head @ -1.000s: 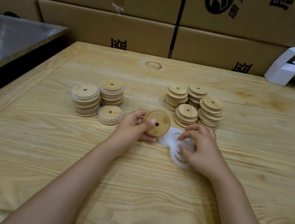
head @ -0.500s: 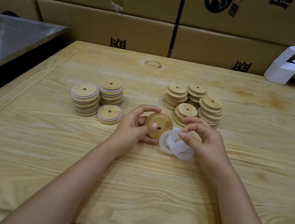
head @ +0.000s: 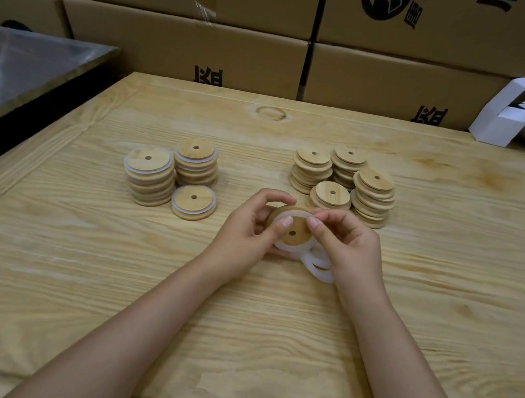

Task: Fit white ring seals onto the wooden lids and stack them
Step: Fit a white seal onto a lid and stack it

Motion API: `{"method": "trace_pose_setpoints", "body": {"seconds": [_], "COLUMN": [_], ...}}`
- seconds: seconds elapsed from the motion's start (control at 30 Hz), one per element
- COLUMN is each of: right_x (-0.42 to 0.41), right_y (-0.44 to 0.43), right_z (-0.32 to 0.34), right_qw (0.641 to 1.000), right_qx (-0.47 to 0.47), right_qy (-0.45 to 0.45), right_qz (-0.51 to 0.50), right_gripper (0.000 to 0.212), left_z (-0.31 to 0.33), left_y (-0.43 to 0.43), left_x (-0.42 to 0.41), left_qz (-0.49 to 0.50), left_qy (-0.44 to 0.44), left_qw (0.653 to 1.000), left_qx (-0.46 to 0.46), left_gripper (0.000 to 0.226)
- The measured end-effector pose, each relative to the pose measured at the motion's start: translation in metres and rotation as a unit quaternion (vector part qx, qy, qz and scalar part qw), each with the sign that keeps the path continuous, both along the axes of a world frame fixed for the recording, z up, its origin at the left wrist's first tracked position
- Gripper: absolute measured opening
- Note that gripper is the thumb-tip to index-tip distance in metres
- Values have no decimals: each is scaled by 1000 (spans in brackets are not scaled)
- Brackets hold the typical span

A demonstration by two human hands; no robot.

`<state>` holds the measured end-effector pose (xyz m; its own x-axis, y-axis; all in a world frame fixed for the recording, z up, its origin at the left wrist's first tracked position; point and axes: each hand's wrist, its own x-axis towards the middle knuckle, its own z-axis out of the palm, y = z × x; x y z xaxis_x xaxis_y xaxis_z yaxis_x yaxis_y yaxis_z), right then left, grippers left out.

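Our left fingers (head: 286, 222) curl round the lid (head: 291, 233), thumb on its face, holding it tilted toward us just above the surface (head: 231, 332). Our right fingers (head: 312, 223) pinch the ring (head: 280, 216) at the lid's far right edge. It looks only partly seated, so we judge it must be worked round toward the near edge. Spare rings (head: 320, 269) lie under the right hand (head: 350, 248). Sealed stacks (head: 149, 180) stand left, nearer the left hand (head: 249, 228). Bare stacks (head: 372, 196) stand just beyond, to the right.
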<state>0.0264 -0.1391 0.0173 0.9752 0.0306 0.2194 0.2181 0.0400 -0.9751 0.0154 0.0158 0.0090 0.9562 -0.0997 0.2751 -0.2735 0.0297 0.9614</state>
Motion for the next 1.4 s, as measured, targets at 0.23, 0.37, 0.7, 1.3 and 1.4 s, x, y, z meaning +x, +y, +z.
{"method": "trace_pose_setpoints", "body": {"seconds": [0.23, 0.37, 0.7, 1.3, 1.4], "right_x": [1, 1, 3, 6, 4], "right_y": [1, 1, -1, -4, -2], "right_z": [2, 1, -1, -3, -2], "right_qw": [1000, 1000, 1000, 999, 998], "right_qx": [-9, -3, -2, -28, -40], "right_qy": [-4, -3, 12, 39, 28], "right_qz": [-17, -9, -6, -18, -28], "right_gripper": [12, 12, 12, 11, 12], "left_z": [-4, -5, -8, -6, -4], "left_y": [2, 5, 6, 17, 21], "left_x": [2, 2, 3, 6, 7], "left_qz": [39, 26, 38, 121, 84], "left_qy": [-26, -21, 1, -16, -26], "left_qw": [998, 999, 999, 984, 985], "left_qx": [49, 23, 9, 131, 152], "left_gripper": [11, 12, 8, 22, 37]}}
